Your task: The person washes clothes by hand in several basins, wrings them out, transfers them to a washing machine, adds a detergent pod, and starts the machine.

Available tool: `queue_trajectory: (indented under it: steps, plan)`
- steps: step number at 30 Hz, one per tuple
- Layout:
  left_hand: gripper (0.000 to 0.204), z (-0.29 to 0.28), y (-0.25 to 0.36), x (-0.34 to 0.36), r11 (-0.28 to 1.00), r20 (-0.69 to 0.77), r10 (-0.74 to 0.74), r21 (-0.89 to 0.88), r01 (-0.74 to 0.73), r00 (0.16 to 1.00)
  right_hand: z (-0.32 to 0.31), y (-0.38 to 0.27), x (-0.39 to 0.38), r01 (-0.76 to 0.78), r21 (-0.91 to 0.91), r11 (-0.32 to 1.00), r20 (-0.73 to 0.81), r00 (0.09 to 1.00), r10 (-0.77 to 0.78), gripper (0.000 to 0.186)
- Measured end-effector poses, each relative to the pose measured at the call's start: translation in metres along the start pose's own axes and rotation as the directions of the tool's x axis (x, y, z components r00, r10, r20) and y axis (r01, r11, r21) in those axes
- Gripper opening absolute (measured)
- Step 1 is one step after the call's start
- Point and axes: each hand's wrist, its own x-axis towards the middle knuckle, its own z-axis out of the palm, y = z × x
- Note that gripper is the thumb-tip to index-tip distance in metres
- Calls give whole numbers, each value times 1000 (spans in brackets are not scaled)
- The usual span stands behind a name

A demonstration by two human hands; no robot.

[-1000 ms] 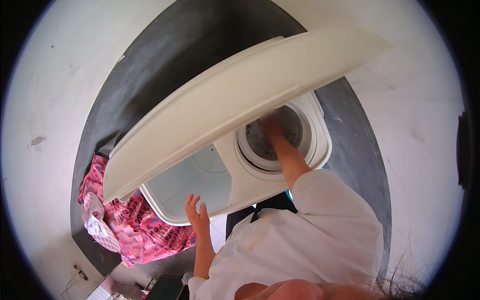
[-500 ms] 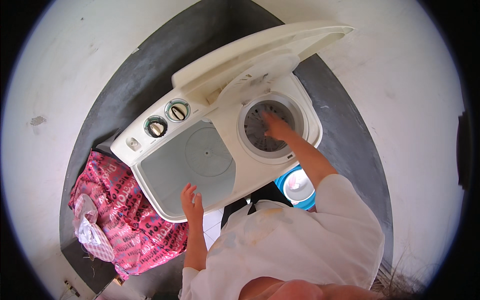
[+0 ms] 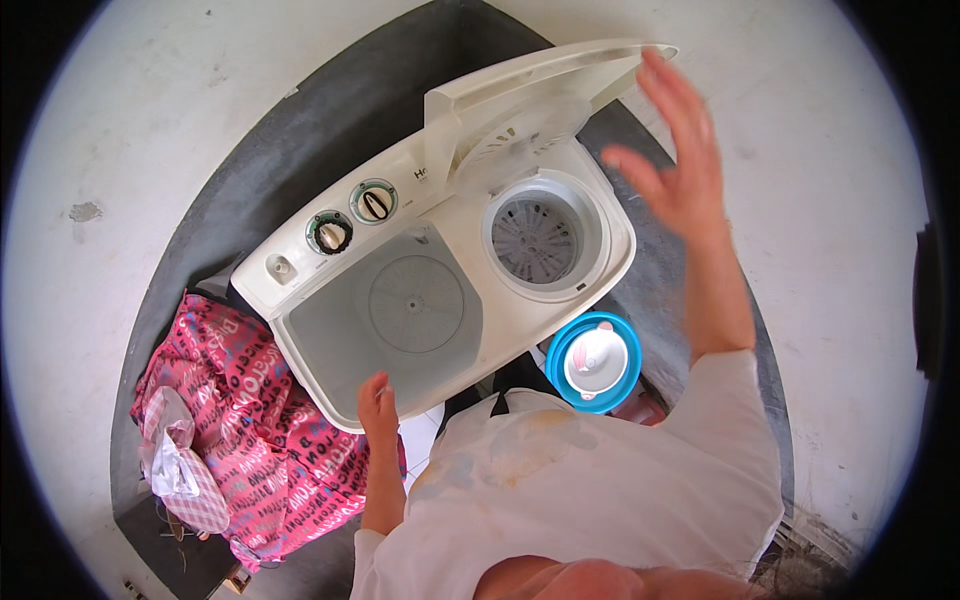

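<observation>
A white twin-tub washing machine (image 3: 462,355) stands before me, its lid (image 3: 560,75) tilted up at the back. On its right side the round spin tub (image 3: 537,240) is uncovered, with a ribbed, slotted bottom and nothing in it; a thin translucent inner cover (image 3: 520,140) leans upright behind it. My right hand (image 3: 680,155) is raised at the lid's right end, thumb and fingers apart, holding nothing; whether it touches the lid cannot be told. My left hand (image 3: 377,408) hovers by the front edge of the grey wash-tub side (image 3: 400,310), fingers loosely bent and nothing visible in them.
Two control knobs (image 3: 352,217) sit on the machine's panel. A blue basin (image 3: 632,368) holding a white lidded container (image 3: 596,360) is at the front right. Pink printed cloth (image 3: 260,420) covers something on the left, with a checked plastic bag (image 3: 185,470) on it. Walls stand close around.
My right hand has come out of the spin tub and risen to the right end of the lid. My left hand has dropped slightly. More of the blue basin now shows.
</observation>
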Motion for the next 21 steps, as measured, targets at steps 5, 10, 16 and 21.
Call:
queue_trajectory:
  steps: [5, 10, 16, 21]
  plan:
    - [21, 3, 8, 9, 995, 46, 95, 25, -96, 994, 9, 12, 59, 67, -90, 994, 219, 975, -46, 53]
    - [21, -1, 13, 13, 995, 97, 82, -58, -77, 992, -16, 6, -10, -73, -107, 992, 375, 921, 108, 48]
    - [20, -43, -19, 13, 993, 35, -1, -117, 5, 999, -8, -46, -141, -231, -169, 958, 403, 871, 281, 50]
    - [19, -59, -14, 17, 996, 70, 38, -81, -32, 997, 14, -55, -197, -303, -383, 873, 392, 802, 451, 46]
